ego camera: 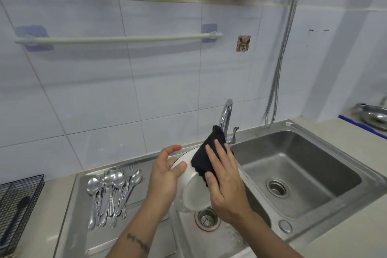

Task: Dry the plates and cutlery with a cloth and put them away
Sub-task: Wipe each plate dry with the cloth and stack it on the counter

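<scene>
- Currently, drying step in hand: white plate point(193, 190) was held tilted on edge above the sink point(297, 174), underside toward the camera, long axis running up and away.
- Left hand point(165, 176): fingers curled round the plate's rim, gripping.
- Right hand point(226, 180): fingers spread flat, pressing black cloth point(207, 153) onto the plate.
- Cutlery point(113, 192): heaped left of the sink, handles toward the camera.
- Next, judged: turn the plate, wipe its other face, then rack it.

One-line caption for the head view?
Left hand holds a white plate over the sink while right hand wipes it with a black cloth.
</scene>
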The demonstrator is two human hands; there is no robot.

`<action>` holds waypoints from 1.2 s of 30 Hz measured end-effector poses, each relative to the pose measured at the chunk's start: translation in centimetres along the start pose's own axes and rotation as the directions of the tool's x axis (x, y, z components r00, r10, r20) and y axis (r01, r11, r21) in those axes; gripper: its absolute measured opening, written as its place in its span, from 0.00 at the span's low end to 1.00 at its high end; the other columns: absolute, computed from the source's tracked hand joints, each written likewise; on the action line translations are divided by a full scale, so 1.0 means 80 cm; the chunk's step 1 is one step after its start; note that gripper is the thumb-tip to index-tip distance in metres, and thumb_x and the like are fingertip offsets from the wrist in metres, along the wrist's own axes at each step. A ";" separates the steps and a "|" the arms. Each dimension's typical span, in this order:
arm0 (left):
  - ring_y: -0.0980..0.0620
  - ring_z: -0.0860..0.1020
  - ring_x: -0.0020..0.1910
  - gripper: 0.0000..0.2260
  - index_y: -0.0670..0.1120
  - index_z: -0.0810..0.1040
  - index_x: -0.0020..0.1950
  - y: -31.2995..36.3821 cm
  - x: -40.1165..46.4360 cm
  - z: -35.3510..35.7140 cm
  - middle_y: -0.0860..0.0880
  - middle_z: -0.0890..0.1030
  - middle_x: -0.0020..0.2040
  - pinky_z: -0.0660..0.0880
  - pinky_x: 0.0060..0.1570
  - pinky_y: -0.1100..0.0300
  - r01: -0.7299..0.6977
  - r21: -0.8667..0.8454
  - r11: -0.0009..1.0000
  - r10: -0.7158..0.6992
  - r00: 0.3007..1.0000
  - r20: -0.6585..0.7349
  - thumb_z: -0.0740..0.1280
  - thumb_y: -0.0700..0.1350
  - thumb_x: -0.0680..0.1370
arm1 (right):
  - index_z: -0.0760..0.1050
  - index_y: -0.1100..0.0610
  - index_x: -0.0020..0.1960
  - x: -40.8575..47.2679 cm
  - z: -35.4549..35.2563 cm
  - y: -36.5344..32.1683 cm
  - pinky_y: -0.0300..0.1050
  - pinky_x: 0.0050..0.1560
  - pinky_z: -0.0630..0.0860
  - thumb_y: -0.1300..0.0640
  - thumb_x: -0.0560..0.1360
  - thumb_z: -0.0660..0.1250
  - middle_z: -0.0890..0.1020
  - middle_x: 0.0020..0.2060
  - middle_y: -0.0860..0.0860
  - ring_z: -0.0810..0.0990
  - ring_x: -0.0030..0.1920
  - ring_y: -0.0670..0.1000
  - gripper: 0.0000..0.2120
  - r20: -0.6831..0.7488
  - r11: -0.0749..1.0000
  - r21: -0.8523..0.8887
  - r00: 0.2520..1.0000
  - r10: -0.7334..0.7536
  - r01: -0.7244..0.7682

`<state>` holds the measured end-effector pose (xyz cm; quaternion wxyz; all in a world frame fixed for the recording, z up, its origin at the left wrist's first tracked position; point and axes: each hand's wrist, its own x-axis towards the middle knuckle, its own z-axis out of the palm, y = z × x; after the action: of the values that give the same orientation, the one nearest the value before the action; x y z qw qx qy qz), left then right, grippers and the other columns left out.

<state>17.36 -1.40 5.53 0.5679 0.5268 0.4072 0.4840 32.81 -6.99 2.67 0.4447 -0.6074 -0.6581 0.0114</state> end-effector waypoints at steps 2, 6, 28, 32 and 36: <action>0.48 0.84 0.39 0.18 0.50 0.76 0.61 0.006 -0.001 -0.002 0.46 0.87 0.44 0.81 0.41 0.54 0.009 -0.029 1.000 -0.010 0.999 -0.031 0.66 0.30 0.78 | 0.55 0.42 0.76 0.008 -0.001 0.010 0.54 0.76 0.54 0.44 0.78 0.49 0.56 0.76 0.41 0.50 0.76 0.42 0.27 -0.042 0.970 0.125 0.976 0.213 -0.206; 0.51 0.84 0.37 0.18 0.52 0.76 0.61 0.015 -0.003 -0.002 0.50 0.87 0.42 0.79 0.39 0.55 -0.005 -0.004 1.000 0.005 1.000 -0.029 0.66 0.31 0.78 | 0.57 0.39 0.75 0.020 0.000 -0.010 0.52 0.76 0.53 0.43 0.77 0.49 0.57 0.76 0.40 0.51 0.76 0.45 0.26 -0.037 0.982 0.081 0.984 0.171 -0.168; 0.42 0.82 0.49 0.17 0.52 0.77 0.63 0.035 0.013 0.029 0.42 0.83 0.53 0.80 0.48 0.47 0.121 -0.573 0.811 -0.239 0.961 -0.136 0.65 0.34 0.80 | 0.50 0.42 0.77 -0.018 0.067 -0.062 0.36 0.74 0.43 0.45 0.79 0.49 0.48 0.77 0.37 0.41 0.76 0.39 0.26 -0.072 0.874 0.401 0.942 0.328 -0.274; 0.45 0.85 0.49 0.19 0.53 0.78 0.65 0.041 0.013 0.015 0.45 0.86 0.50 0.80 0.46 0.51 0.169 -0.520 0.838 -0.242 0.967 -0.076 0.64 0.34 0.80 | 0.51 0.47 0.78 0.008 0.045 -0.060 0.48 0.77 0.46 0.51 0.80 0.49 0.51 0.78 0.41 0.44 0.77 0.45 0.27 -0.029 0.964 0.258 0.996 0.079 -0.069; 0.45 0.86 0.46 0.19 0.52 0.77 0.65 0.049 0.011 0.009 0.42 0.86 0.50 0.81 0.39 0.55 0.160 -0.492 0.856 -0.196 0.980 -0.023 0.63 0.32 0.79 | 0.55 0.50 0.78 0.057 0.020 -0.042 0.55 0.76 0.47 0.52 0.79 0.50 0.51 0.78 0.45 0.43 0.78 0.49 0.26 -0.024 0.995 0.028 0.995 -0.092 0.093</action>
<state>17.75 -0.81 9.56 0.7094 0.3091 0.3392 0.5350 29.84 -3.36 6.16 0.4610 -0.5697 -0.6804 -0.0063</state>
